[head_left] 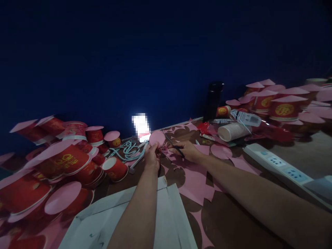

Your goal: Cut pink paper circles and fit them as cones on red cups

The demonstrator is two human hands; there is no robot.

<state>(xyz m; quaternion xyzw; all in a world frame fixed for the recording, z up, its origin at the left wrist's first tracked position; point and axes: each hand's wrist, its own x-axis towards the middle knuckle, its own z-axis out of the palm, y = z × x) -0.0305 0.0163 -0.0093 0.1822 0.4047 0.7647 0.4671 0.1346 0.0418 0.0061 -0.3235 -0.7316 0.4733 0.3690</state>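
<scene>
Lying nearest is a white box [114,204], with the left forearm across it on a brown tabletop [225,221]. Past that you've got pink paper scraps [193,183] all over, and a white power strip [281,162] off to the right. Then the hands: left hand [152,155] has thumb and fingers pinching a pink disc [157,137], held up above the scraps, while right hand [188,151] has its fingers curled round dark scissors [178,150] just beside it. Can't tell how far apart the blades are. Further back there's a coiled pale cable [127,150], a glare-white light [140,126], a dark bottle [215,97] and a deep blue backdrop [166,62].

Risks, imo: if the disc twists in that pinch, a blade could bite into its edge or nick a left fingertip. It's dim too, so a crooked cut is easy. A careless left elbow could topple the disc-topped cups [70,162], which look light.

Counts: one disc in hand, one loose disc [221,151] by the right wrist, one pair of scissors, one strip showing two socket plates, one uncovered red cup [115,169], one stack of pale cups [233,131]. Disc-topped ones: at least five per side, too blurry beyond that.
</scene>
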